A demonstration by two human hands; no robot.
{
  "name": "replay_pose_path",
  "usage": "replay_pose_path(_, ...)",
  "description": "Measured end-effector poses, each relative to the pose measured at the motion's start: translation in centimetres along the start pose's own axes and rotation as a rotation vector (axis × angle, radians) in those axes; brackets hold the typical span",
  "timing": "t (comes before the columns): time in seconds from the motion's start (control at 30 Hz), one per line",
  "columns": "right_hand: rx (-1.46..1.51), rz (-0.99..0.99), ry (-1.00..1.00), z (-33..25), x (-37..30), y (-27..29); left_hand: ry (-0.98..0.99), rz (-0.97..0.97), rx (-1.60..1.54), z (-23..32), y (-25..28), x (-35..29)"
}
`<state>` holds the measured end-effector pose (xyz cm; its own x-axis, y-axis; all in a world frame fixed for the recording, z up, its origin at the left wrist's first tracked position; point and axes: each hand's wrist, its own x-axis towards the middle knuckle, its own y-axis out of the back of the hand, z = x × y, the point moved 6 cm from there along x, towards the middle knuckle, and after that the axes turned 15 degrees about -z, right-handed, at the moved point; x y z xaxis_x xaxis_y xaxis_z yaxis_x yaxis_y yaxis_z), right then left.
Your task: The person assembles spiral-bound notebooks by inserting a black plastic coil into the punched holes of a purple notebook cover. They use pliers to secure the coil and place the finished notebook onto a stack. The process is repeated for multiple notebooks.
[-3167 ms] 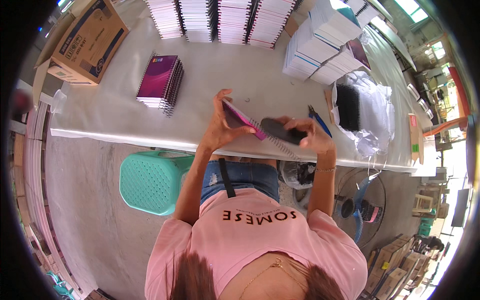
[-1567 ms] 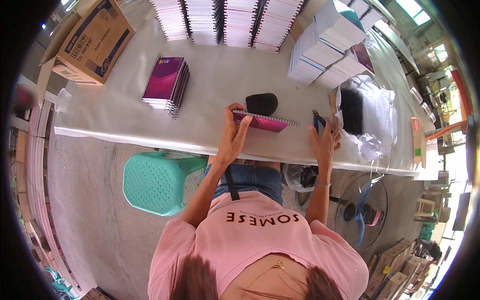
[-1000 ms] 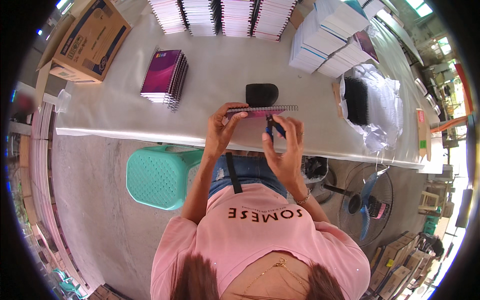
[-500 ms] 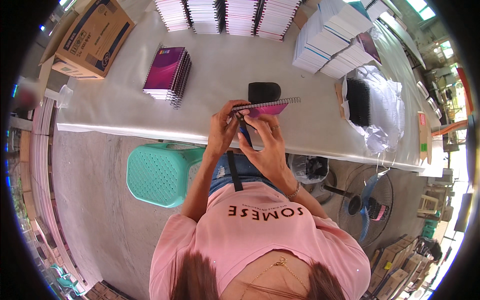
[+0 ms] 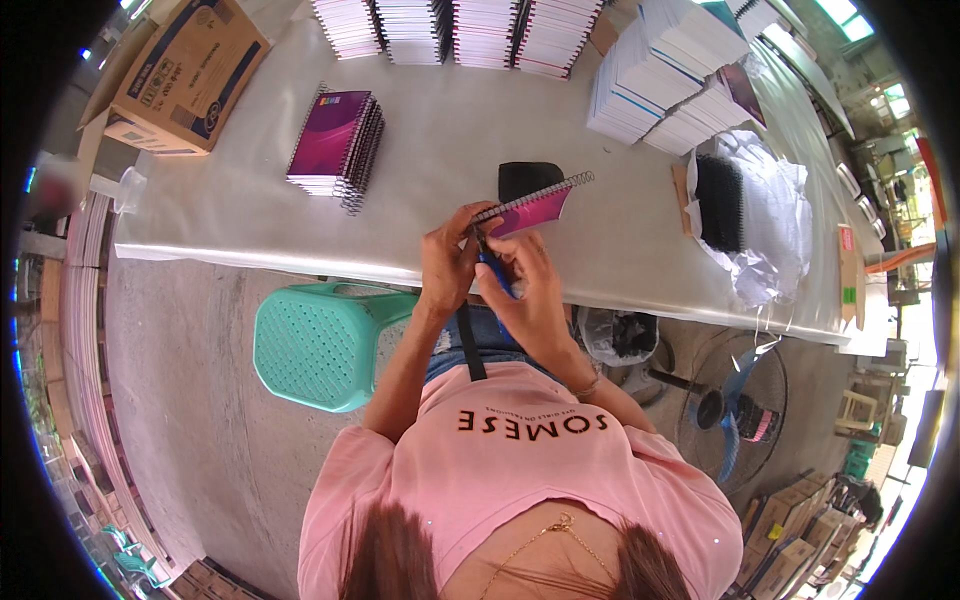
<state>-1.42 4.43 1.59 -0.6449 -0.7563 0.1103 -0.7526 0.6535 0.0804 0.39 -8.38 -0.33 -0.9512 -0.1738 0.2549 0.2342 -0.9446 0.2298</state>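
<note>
A spiral notebook [image 5: 530,212] with a purple cover is held up on edge over the table's front edge, its coil binding along the top. My left hand [image 5: 450,250] is closed on the notebook's left end. In my right hand [image 5: 530,285] are blue-handled pliers [image 5: 492,268], the fingers wrapped round the handles. The jaws of the pliers touch or lie close to the left end of the coil; the exact contact is hidden by my fingers. The coil sticks out past the notebook's right end. Just behind it lies a black pad-like object [image 5: 528,178].
A stack of purple spiral notebooks [image 5: 335,140] stands left, near a cardboard box [image 5: 190,80]. Tall notebook stacks [image 5: 480,30] and paper piles [image 5: 640,85] line the back. Black coils [image 5: 718,200] lie in white wrapping at right. Below are a green stool [image 5: 320,345] and a fan [image 5: 735,405].
The notebook has tilted, its right end rising and showing more cover. My right hand has closed further round the pliers, whose blue handles show more.
</note>
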Motion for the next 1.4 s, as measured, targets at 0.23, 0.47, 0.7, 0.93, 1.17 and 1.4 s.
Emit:
replay_pose_path(0.23, 0.724, -0.265, -0.315, -1.0, 0.1, 1.4, -0.005, 0.015, 0.107, 1.6, -0.4, -0.2)
replay_pose_path(0.47, -0.602, 0.241, -0.111, 2.7, -1.4, 15.1, 0.003, 0.478, 0.138, 5.9, 9.7, 1.6)
replay_pose_path(0.7, -0.956, 0.468, -0.026, 2.5, -3.1, 19.5, -0.075, 0.791, 0.288, 3.3, 19.1, 2.6)
replay_pose_path(0.93, -1.060, 0.632, 0.142, -1.9, -2.9, 22.9, 0.064, 0.907, 0.578, -2.1, 20.8, 1.4)
replay_pose_path(1.17, -1.033, 0.823, 0.162, -6.1, -1.6, 28.2, 0.172, 0.849, 0.418, -4.8, 21.2, 1.2)
replay_pose_path(1.4, -0.727, 0.946, 0.397, -9.0, 2.7, 35.4, 0.017, 0.842, 0.238, -5.7, 21.5, 0.8)
